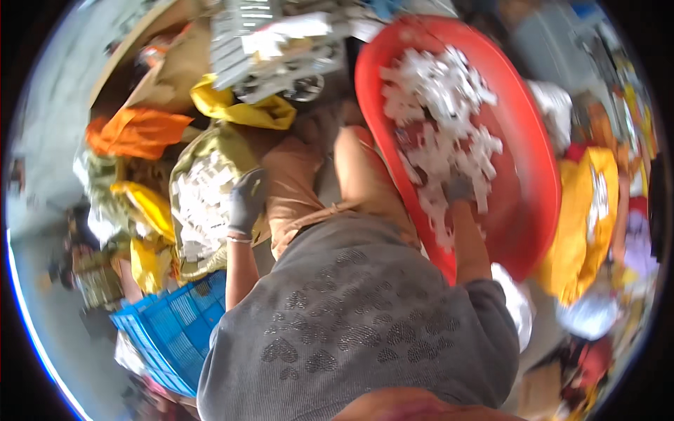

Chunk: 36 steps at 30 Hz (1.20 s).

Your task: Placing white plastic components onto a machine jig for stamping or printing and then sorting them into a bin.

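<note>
My left hand [246,205], in a grey glove, rests at the right rim of an olive sack [184,167] on the left. White small pieces [205,203] fill the sack. Blur leaves it unclear whether its fingers grip the rim. On the right, my right hand [460,188], also in a dark grey glove, reaches into a large red oval tub [523,200]. Thin white strips [446,88] lie heaped at the tub's far end and trail down its left side. Some of these strips surround the right hand, and its fingers are hidden or blurred.
A blue plastic crate [172,333] stands at the near left. Yellow cloth [242,105] and an orange bag [140,132] lie beyond the sack. Far ahead is a grey slatted crate [232,45] with white material on it. Right of the tub sits a yellow sack [583,224].
</note>
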{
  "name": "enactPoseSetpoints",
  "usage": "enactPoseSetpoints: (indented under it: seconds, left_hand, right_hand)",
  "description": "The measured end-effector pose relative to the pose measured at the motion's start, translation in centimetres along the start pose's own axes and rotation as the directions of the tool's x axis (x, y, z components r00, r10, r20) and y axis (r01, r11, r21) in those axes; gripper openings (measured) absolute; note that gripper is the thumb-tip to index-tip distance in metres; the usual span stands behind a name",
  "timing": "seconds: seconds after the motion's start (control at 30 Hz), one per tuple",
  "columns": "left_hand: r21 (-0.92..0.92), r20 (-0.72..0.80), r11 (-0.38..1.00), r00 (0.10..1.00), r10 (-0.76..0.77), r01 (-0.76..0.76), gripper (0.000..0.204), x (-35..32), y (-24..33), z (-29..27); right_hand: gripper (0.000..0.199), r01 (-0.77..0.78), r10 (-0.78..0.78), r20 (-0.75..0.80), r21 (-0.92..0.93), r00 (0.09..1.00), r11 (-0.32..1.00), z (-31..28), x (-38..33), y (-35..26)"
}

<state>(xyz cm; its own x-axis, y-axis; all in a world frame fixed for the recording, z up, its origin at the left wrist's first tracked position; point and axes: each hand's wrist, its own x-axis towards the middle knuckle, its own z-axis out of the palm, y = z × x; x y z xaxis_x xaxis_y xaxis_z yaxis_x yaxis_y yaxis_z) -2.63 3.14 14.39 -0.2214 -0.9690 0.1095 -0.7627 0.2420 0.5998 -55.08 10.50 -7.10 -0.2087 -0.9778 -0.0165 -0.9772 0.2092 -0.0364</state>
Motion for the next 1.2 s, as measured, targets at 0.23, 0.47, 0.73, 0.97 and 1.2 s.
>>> enactPoseSetpoints:
  seconds: [0.23, 0.47, 0.73, 0.97, 1.2]
  left_hand:
    - [0.004, -0.252, 0.999, 0.967, 0.043, -0.043, 0.022, 3.0, 4.0, -5.4]
    - [0.114, -0.481, 0.96, 0.831, 0.279, -0.256, 0.02, 11.4, 8.4, -9.0]
    - [0.174, -0.296, 0.926, 0.879, 0.375, -0.336, 0.035, 20.5, 8.5, -8.0]
    - [-0.1, -0.371, 0.938, 0.887, 0.275, -0.333, 0.033, 19.8, 8.5, -8.8]
    - [-0.258, -0.655, 0.953, 0.754, -0.052, -0.158, 0.033, 9.7, 0.5, -10.9]
  right_hand:
    - [0.058, -0.16, 0.109, 0.171, 0.325, 0.979, 0.932, -2.3, 2.2, -2.4]
    - [0.04, -0.566, 0.153, 0.546, 0.804, 0.824, 0.184, -0.7, 3.6, -0.6]
    - [0.038, -0.259, 0.191, 0.367, 0.866, 0.911, -0.428, -6.9, 4.4, -2.2]
    - [0.037, 0.002, 0.021, 0.01, 0.884, 1.0, -0.468, -19.7, 9.8, -9.5]
    - [0.034, 0.144, -0.278, -0.202, 0.966, 0.939, -0.214, -32.0, 16.3, -21.0]
